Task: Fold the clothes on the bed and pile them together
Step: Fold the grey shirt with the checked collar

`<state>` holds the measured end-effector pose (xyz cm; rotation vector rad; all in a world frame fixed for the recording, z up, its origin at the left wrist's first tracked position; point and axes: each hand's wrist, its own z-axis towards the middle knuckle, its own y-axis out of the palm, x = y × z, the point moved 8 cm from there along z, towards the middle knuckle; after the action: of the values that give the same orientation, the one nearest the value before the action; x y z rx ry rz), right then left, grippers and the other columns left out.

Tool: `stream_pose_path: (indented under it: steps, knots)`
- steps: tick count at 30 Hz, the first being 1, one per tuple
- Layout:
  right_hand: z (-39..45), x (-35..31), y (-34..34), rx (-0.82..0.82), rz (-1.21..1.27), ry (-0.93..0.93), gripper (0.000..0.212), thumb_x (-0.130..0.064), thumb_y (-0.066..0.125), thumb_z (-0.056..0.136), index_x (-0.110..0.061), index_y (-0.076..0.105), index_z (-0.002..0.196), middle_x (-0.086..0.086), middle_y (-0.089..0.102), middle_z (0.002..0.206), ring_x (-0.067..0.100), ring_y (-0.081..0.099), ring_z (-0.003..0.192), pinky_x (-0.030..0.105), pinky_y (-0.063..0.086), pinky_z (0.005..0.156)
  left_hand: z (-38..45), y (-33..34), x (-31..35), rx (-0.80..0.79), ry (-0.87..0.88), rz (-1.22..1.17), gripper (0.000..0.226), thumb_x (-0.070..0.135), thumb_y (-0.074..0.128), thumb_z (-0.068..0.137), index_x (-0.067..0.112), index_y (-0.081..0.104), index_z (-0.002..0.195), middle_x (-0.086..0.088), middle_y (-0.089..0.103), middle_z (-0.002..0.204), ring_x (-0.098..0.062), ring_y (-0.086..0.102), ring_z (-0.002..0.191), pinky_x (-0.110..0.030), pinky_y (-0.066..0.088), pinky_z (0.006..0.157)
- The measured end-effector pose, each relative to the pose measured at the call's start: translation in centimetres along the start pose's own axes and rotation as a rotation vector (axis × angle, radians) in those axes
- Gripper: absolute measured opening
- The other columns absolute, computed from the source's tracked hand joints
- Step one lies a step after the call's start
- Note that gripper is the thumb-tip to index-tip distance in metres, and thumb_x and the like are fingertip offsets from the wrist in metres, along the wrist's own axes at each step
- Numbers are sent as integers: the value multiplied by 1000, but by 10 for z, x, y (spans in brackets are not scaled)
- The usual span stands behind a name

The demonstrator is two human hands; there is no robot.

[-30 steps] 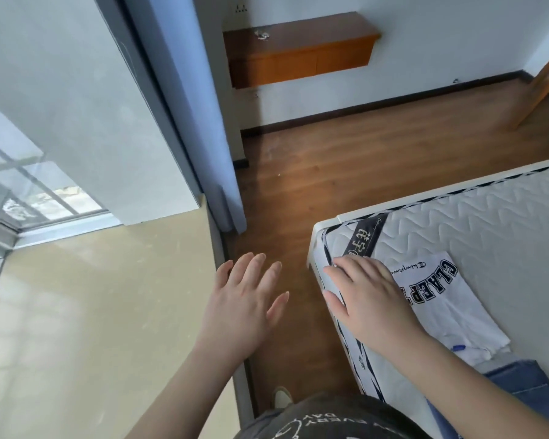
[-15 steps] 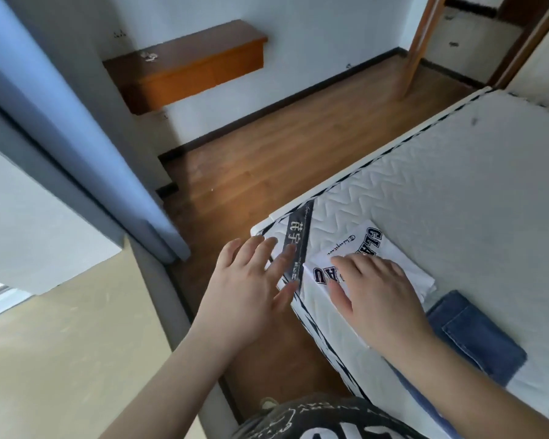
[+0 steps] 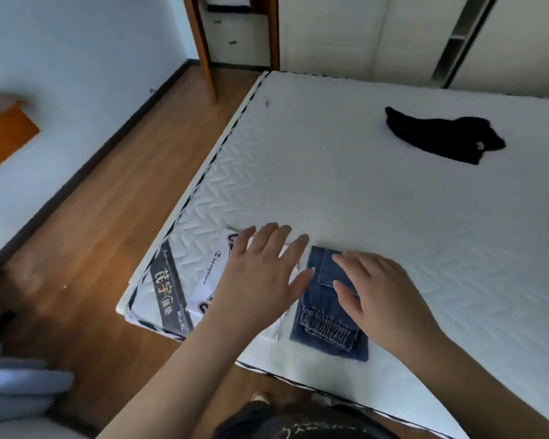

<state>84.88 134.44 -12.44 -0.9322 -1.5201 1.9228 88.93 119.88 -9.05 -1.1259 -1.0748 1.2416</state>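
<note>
A folded white T-shirt [image 3: 210,282] with dark lettering lies near the corner of the bare white mattress [image 3: 346,191]. Right beside it lies a folded pair of blue jeans [image 3: 325,324]. My left hand [image 3: 260,277] is spread flat over the T-shirt, its fingers straight. My right hand [image 3: 381,296] lies flat over the right part of the jeans, with the fingers extended. A black garment [image 3: 441,137] lies unfolded and crumpled far off at the mattress's back right.
The wooden floor [image 3: 86,242] runs along the bed's left side. An orange wall shelf [image 3: 4,131] is at the far left, a wooden door frame [image 3: 203,49] behind the bed, and white wardrobe doors [image 3: 362,33] along the back.
The view has swung right across the bed. My left hand moved from the mattress corner onto the T-shirt. My right hand moved off the T-shirt onto the jeans.
</note>
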Motion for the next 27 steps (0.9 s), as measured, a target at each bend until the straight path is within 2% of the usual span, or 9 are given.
stream_pose_path:
  steps: [6,9,14,18,27]
  knots:
    - [-37,47,-16,74,-92,270,39,-30,56,91,-11,62,125,8,65,122,28,63,110,43,49,95,42,9,47,64,256,-58,50,45,39,95,16,63,128,-12,57,137,-33,51,131,-48,39,108]
    - [-62,56,-28,152,-142,403,37,-26,63,89,-11,64,123,8,66,120,29,63,107,43,48,92,52,15,69,62,378,-89,47,45,47,94,18,63,129,-9,59,134,-31,53,127,-47,40,106]
    - [-104,67,-41,233,-214,617,36,-26,65,88,-9,67,120,10,65,122,31,62,112,44,46,95,62,18,111,28,590,-177,52,45,33,95,18,60,130,-6,58,133,-28,53,125,-46,40,105]
    - [-141,76,-49,230,-273,765,37,-30,61,91,-11,65,123,10,62,128,32,56,120,44,41,101,61,19,148,13,744,-189,53,46,33,96,18,58,133,-6,57,134,-27,51,126,-45,40,106]
    - [-273,109,-86,287,-370,1098,37,-32,60,90,-12,64,122,9,64,121,32,60,111,45,47,90,40,-1,279,79,1008,-291,48,41,41,93,14,66,125,-7,65,120,-27,62,110,-43,48,92]
